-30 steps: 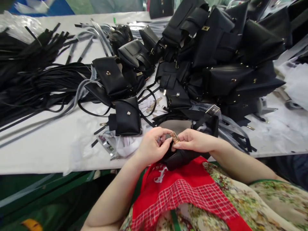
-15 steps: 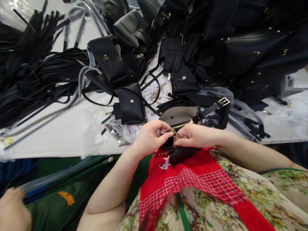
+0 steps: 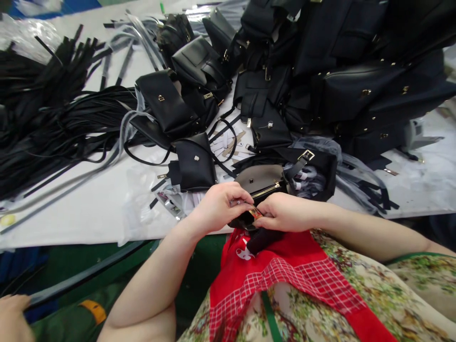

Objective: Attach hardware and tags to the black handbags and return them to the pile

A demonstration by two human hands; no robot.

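My left hand (image 3: 221, 205) and my right hand (image 3: 282, 212) meet at the table's near edge, fingers pinched together on a small gold metal clasp (image 3: 255, 212). The clasp belongs to a small black bag (image 3: 261, 236) that rests on my red apron. Just behind my hands lies an open bag with a grey lining (image 3: 261, 178) and a gold zip. A strap with a gold buckle (image 3: 307, 155) lies to its right.
A white table (image 3: 81, 209) carries a heap of black bags (image 3: 342, 80) at the back right, small black pouches (image 3: 194, 164) in the middle and a mass of black straps (image 3: 53, 118) on the left. Another person's hand (image 3: 12, 318) shows at the bottom left.
My hands have stayed together on the clasp and dropped slightly closer to the bag on my lap. The view has shifted, and another person's hand came into view at the bottom left.
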